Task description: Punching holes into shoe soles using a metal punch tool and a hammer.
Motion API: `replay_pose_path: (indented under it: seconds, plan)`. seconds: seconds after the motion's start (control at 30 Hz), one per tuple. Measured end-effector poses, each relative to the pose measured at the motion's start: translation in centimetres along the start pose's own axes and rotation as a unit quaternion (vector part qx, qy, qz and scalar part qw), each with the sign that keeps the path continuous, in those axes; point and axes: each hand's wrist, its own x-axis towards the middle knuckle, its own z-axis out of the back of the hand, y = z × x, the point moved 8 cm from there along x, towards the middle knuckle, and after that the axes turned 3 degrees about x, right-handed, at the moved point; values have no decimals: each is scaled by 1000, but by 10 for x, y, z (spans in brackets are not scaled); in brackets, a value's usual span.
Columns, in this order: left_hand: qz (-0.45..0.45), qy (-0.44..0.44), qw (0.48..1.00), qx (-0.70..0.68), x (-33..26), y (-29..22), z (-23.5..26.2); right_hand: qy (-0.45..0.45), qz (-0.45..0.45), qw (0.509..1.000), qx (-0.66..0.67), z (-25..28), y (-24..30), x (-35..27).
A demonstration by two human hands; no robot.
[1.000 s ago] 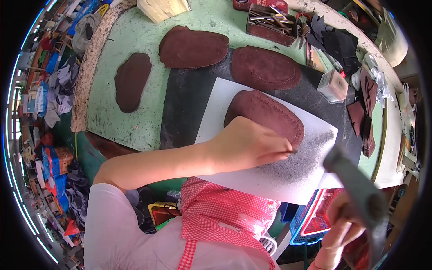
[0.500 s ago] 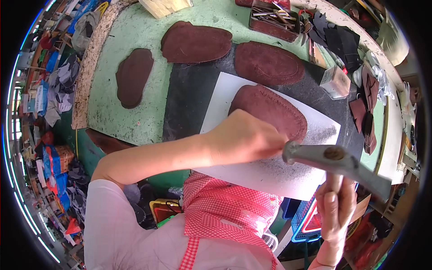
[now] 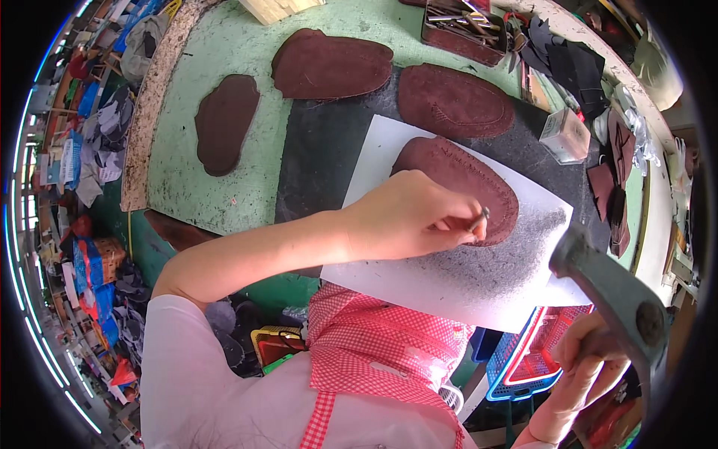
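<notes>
My left hand [image 3: 415, 217] pinches a short dark metal punch [image 3: 481, 218] over the lower edge of a brown leather piece [image 3: 456, 168]. Rows of punched marks follow the curved rim of that leather. Under it lies a white board [image 3: 396, 277], speckled with dark bits. My right hand [image 3: 591, 359] is closed round the handle of a hammer [image 3: 632, 295], raised to the right of the board. The hammer head is apart from the punch. My fingers hide most of the punch and its tip.
Brown leather pieces [image 3: 333, 67], [image 3: 452, 101] and a sole-shaped one [image 3: 228, 123] lie beyond, partly on a black mat [image 3: 310, 150]. A tool-filled tin [image 3: 464, 37] and a clear box [image 3: 565, 137] stand at the far right. Plastic baskets [image 3: 523, 359] sit below the table edge.
The hammer has swung away from the punch, rightward and down toward me, with its head turned. My left hand's fingers have tilted, so the punch's top now shows.
</notes>
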Motion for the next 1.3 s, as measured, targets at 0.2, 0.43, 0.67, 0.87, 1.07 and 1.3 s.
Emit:
replay_pose_path:
  seconds: [0.2, 0.43, 0.67, 0.87, 1.07, 1.3]
  plan:
    - [-135, -53, 953, 267, -14, -23, 0, 0, -120, 988, 94, -20, -19, -8]
    - [4, -14, 999, 31, -7, 8, 5, -74, -54, 980, 178, -1, -19, -10]
    - [-77, -43, 974, 208, -12, -12, 9, -15, -70, 992, 107, -22, -13, 3]
    - [-63, -34, 989, 129, -11, -2, 13, -126, -62, 976, 166, 0, -11, -8]
    - [-78, -41, 977, 194, -15, -10, 16, -1, -109, 985, 137, -23, -9, 8]
    - [-66, -13, 990, 125, -14, -3, 15, -105, 70, 962, 240, 5, 0, -1]
